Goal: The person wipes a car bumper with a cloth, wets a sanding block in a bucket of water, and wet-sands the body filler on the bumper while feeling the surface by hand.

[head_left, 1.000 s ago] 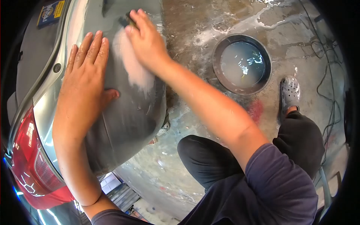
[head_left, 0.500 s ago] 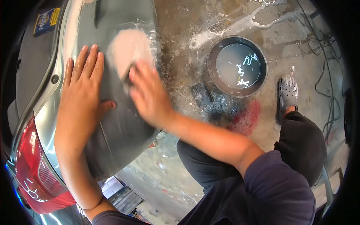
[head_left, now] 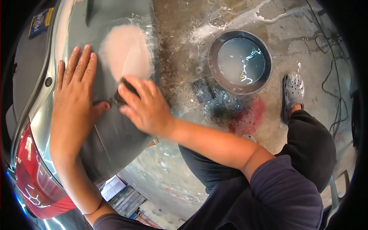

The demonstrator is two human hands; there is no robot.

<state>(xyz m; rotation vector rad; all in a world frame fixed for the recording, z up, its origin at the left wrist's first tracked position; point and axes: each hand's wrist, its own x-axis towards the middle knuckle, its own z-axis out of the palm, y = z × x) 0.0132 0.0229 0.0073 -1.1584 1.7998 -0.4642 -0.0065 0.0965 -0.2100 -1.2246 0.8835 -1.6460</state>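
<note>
My left hand (head_left: pixel 74 103) lies flat on the grey car panel (head_left: pixel 111 147), fingers stretched and thumb out to the side. In my right hand (head_left: pixel 147 105) is a dark sanding block (head_left: pixel 129 87), gripped between the fingers and pressed to the panel. It sits at the lower edge of a pale pink filler patch (head_left: pixel 128 50), which looks wet. Part of the block is hidden under my fingers.
A round basin (head_left: pixel 213 63) of cloudy water stands on the stained floor. Beside it lies a dark rectangular sheet (head_left: pixel 203 91). A red tail light (head_left: pixel 32 159) borders the panel at left. Cables (head_left: pixel 339 96) run along the right.
My right hand has slid the sanding block down and slightly left, off the middle of the pink patch. My left hand stays flat on the panel; the whole view has shifted slightly.
</note>
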